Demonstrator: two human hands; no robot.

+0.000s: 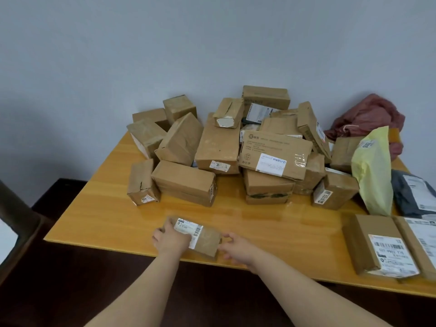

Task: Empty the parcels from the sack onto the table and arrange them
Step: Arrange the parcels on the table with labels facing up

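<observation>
- The wooden table (pixel 106 208) stands against a plain grey wall (pixel 141 55), its near edge running below both hands.
- A pile of cardboard boxes (pixel 184 142) covers the far half of the table, tumbled at all angles against the wall; most are plain brown with tape.
- The red sack (pixel 368 116) lies crumpled at the far right, behind the pile and against the wall.
- A yellow bag (pixel 372 171) leans at the pile's right side; its white label shows digits that look like "0102", turned sideways.
- A grey bag (pixel 410 197) lies just beside it at the right edge, with a white label too blurred to read.
- A wide flat box (pixel 274 153) tops the middle of the pile, printed with a logo and rows of small characters I cannot read, plus a white shipping label.
- A labelled box (pixel 377 246) sits near the front right edge, apart from the pile; its barcode label faces upside down and the print blurs.
- The small box (pixel 207 239) is at the near edge, centre, with a barcode label wrapped over its top.
- The left hand (pixel 169 239) grips its left end, fingers curled over the top.
- The right hand (pixel 237 247) holds its right end between thumb and curved fingers.
</observation>
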